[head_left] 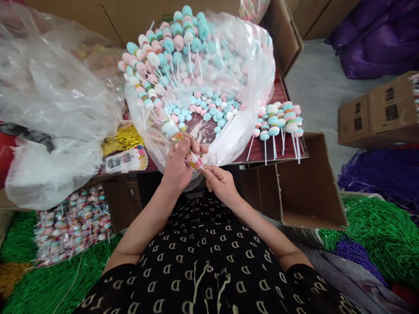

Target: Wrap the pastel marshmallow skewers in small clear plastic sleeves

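Note:
My left hand [179, 163] is wrapped round a clear, colourfully printed wrapper [195, 161] that slants down to the right. A thin stick comes out at the lower end of the wrapper, and my right hand [220, 183] pinches it there. Behind my hands an open clear plastic bag [258, 56] holds pink, blue and white discs [214, 104] and loose white sticks [227, 137]. Stacked candies on sticks [178, 42] lean at the bag's back left. More stacked candies on sticks [278, 117] lie at the table's right edge.
Gold ties [122, 140] and printed wrappers [126, 160] lie on the table [258, 152] at left, beside a large plastic bag [49, 100]. Wrapped candies [73, 224] are below left. An open carton [307, 187] stands below right, near green strands [382, 231].

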Demonstrator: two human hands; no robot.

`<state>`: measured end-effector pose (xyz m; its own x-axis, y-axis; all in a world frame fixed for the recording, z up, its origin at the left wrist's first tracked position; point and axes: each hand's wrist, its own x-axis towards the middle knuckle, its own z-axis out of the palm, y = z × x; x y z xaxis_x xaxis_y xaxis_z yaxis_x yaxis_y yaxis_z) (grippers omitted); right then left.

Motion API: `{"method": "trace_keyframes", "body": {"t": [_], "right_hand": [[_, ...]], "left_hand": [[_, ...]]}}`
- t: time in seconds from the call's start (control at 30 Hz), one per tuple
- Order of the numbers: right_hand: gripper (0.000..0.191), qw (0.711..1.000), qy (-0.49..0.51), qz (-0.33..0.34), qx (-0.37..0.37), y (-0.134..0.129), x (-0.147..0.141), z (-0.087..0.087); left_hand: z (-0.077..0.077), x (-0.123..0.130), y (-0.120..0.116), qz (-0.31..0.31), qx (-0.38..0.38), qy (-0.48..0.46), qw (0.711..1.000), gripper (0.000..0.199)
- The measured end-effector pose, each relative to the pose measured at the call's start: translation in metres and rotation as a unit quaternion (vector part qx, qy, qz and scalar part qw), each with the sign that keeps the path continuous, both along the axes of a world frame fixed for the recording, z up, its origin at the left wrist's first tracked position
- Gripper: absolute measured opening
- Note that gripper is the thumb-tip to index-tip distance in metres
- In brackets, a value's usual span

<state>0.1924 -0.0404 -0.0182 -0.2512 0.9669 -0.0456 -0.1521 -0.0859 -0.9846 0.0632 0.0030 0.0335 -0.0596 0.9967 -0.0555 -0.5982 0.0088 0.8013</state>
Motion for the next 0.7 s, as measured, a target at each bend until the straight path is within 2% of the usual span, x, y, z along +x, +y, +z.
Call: {"method": "trace_keyframes", "body": {"t": [0.17,0.3,0.43,0.53,0.63,0.7], "right_hand": [[0.047,1.000,-0.003,0.006,0.003,0.004,-0.002,0.002],[0.046,0.999,-0.010,0.034,-0.013,0.004,0.004,0.001],[0.042,0.999,-0.002,0.027,-0.023,0.002,0.007,0.001],[0.040,1.000,-0.015,0.011,0.005,0.001,0.005,0.001],[0.038,0.997,-0.058,-0.012,0.052,0.000,0.005,0.001],[0.035,0.991,-0.095,-0.024,0.088,0.001,0.006,0.001]], "left_hand": [[-0.010,0.010,-0.012,-0.015,-0.040,0.017,0.999,0.036],[-0.009,0.002,-0.006,-0.007,-0.009,0.034,0.999,0.037],[-0.018,-0.005,-0.006,-0.045,0.002,0.126,0.991,0.040],[-0.024,-0.009,-0.012,-0.042,0.012,0.273,0.961,0.041],[-0.024,-0.017,-0.017,-0.005,0.062,0.430,0.901,0.047],[-0.023,-0.022,-0.019,0.023,0.095,0.493,0.865,0.048]]}}
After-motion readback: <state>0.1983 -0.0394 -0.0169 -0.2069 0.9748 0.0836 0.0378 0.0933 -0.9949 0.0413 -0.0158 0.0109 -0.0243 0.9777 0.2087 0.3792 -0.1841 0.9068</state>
